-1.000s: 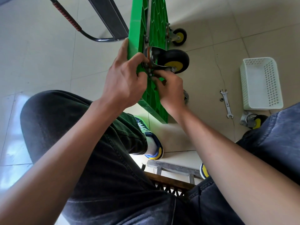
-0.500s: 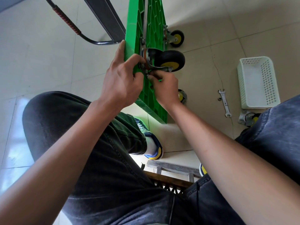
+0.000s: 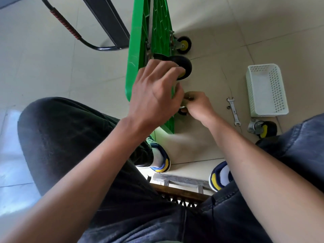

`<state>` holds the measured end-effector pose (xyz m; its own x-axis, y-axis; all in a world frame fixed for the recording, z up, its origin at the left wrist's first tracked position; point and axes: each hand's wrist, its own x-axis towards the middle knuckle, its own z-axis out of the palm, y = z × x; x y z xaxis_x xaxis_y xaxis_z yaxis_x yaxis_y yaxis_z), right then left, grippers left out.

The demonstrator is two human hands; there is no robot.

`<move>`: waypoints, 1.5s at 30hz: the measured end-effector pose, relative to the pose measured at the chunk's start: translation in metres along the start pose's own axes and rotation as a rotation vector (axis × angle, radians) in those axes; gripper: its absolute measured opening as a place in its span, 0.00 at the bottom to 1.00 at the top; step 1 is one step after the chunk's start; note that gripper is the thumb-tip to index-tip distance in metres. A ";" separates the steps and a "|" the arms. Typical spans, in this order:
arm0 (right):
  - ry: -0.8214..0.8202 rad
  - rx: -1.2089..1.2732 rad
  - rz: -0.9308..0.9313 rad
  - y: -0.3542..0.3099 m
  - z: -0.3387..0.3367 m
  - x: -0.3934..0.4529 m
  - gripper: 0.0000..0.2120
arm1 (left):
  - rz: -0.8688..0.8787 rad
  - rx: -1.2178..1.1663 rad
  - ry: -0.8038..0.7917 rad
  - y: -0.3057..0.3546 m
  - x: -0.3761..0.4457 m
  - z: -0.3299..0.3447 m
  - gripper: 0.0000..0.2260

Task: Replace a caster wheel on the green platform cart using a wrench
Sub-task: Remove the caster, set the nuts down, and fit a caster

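left hand [image 3: 154,92] now covering caster wheel [image 3: 184,67]

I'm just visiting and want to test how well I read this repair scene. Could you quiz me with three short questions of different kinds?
1. True or false: the wrench is being held in the right hand.
2. Multiple choice: where is the loose caster wheel? A) inside the white basket B) on the floor beside the basket C) on the person's lap
3. Fill in: the left hand reaches over the edge of the green ___, which stands on its side.

Key: 1. False, it lies on the floor. 2. B. 3. cart.
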<state>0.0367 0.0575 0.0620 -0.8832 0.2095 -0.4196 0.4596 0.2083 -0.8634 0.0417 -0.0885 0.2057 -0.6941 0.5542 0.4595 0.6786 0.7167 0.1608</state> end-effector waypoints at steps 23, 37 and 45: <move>0.331 -0.064 0.585 0.200 -0.088 0.081 0.18 | -0.515 -0.446 -0.800 0.040 -0.015 0.251 0.15; 0.334 -0.513 0.364 0.218 -0.091 0.154 0.17 | -0.581 -0.451 -0.964 0.026 -0.015 0.316 0.17; 0.346 -0.510 0.358 0.216 -0.093 0.151 0.10 | -0.573 -0.462 -0.957 0.018 -0.020 0.312 0.18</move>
<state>0.0111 0.2227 -0.1623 -0.6285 0.6223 -0.4666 0.7770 0.4737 -0.4146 -0.0069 0.0448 -0.0731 -0.6866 0.4344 -0.5829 0.1000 0.8506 0.5162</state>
